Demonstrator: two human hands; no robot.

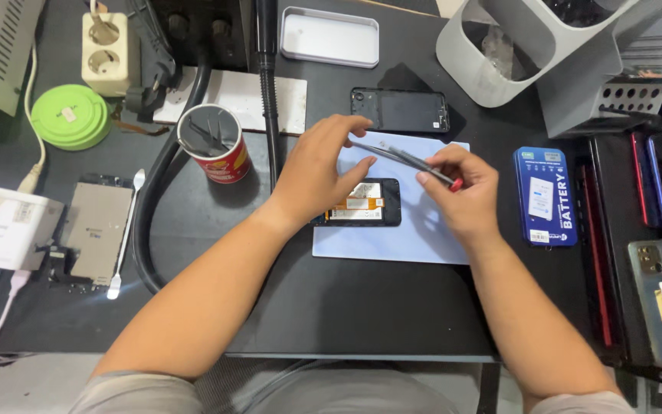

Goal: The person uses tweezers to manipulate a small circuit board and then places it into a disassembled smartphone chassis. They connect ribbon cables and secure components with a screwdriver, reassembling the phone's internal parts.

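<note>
My left hand point(317, 172) rests curved over the opened phone point(362, 203), its palm covering the phone's left part, the fingers loosely bent and the fingertips touching the tip end of the tweezers point(404, 157). My right hand point(465, 188) is pinched shut around the other end of the tweezers, thumb and forefinger pressed on the dark shaft just above its red end. The tweezers slant across the gap between both hands, above the phone. The phone lies flat with its back off, an orange and metal inside showing, on the pale blue mat point(415, 238) in the middle of the dark surface point(346, 307). Just right of the mat lies a blue battery box point(545, 195). Left of my left hand stands a red cup point(212, 142) holding tools, with a black hose point(151, 207) curving beside it. Beyond the mat lies a black phone back cover point(400, 110), and farther still a white tray point(329, 36).
</note>
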